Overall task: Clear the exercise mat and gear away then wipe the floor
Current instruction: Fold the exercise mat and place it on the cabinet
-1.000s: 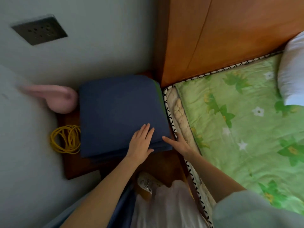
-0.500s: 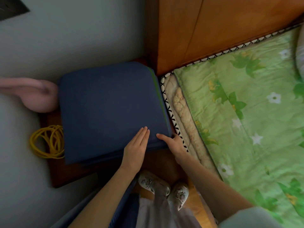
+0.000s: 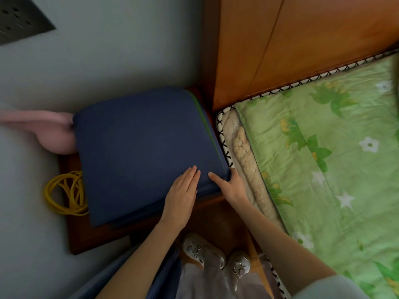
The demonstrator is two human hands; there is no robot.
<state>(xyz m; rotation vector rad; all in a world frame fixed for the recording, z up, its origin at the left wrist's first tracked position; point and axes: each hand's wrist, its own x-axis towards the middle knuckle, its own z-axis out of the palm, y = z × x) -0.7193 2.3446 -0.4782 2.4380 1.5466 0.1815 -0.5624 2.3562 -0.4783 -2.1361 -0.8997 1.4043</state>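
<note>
Two white shoes nearest. Left hand flat, fingers straight, pressing one folded blue mat near its front-right corner. Right hand cups that corner, thumb on top. Mat covers wooden nightstand; one yellow cord coil at left edge.

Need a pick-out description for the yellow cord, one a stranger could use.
Start at the low wooden stand in the corner between grey wall and bed. A folded blue mat covers most of it. The yellow cord lies coiled at the mat's left edge, the only yellow looped thing there.
</note>
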